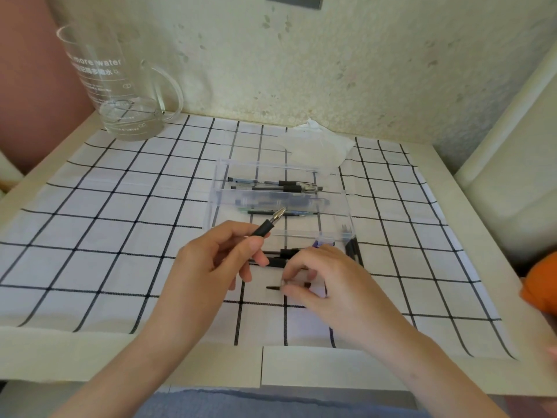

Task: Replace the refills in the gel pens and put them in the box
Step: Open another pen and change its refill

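Observation:
My left hand (217, 260) holds a gel pen's front part (269, 224) by its black grip, metal tip pointing up and right toward the clear plastic box (346, 212). My right hand (325, 282) rests on the cloth with its fingertips pinched on a thin dark refill (272, 287) lying flat. More black pens (281, 257) lie between my hands and the box, partly hidden by my fingers. Inside the box lie several pens (283, 186) and refills (271, 212).
A large clear glass jug (120, 86) stands at the back left. A crumpled white tissue (319, 146) lies behind the box. The checked cloth (120, 221) covers the white table. An orange object (542, 285) sits at the right edge.

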### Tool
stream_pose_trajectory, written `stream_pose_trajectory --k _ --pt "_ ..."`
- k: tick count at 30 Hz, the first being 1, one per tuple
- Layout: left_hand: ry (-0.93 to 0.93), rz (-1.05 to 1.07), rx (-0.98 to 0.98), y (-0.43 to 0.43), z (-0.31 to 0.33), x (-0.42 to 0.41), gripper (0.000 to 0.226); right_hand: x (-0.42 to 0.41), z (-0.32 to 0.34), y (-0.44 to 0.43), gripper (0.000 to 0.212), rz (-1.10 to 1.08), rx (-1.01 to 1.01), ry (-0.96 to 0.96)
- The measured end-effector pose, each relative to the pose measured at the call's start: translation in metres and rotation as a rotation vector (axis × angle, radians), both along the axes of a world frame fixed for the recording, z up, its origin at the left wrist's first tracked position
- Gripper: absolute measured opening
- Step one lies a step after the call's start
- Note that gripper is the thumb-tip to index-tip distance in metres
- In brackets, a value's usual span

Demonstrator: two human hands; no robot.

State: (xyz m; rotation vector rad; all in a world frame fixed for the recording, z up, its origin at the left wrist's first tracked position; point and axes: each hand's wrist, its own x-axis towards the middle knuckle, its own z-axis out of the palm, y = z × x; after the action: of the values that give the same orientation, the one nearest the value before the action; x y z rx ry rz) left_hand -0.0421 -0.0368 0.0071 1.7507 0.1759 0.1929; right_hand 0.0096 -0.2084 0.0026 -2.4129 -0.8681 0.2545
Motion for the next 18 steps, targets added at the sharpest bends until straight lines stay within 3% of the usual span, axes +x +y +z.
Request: stream_pose_trajectory --k 3,7,18 --pt "0.010 0.008 0.009 0.001 0.000 0.000 0.012 0.007 0.012 -0.004 0.002 -0.092 0.240 0.196" --pt "0.021 0.009 0.058 0.001 0.002 -0.001 0.014 0.019 0.024 -0.012 0.016 -0.174 0.529 0.296" --pt "0.040 -0.027 0.107 -0.002 0.001 -0.003 0.016 0.025 0.027 -0.009 0.009 -0.157 0.688 0.320"
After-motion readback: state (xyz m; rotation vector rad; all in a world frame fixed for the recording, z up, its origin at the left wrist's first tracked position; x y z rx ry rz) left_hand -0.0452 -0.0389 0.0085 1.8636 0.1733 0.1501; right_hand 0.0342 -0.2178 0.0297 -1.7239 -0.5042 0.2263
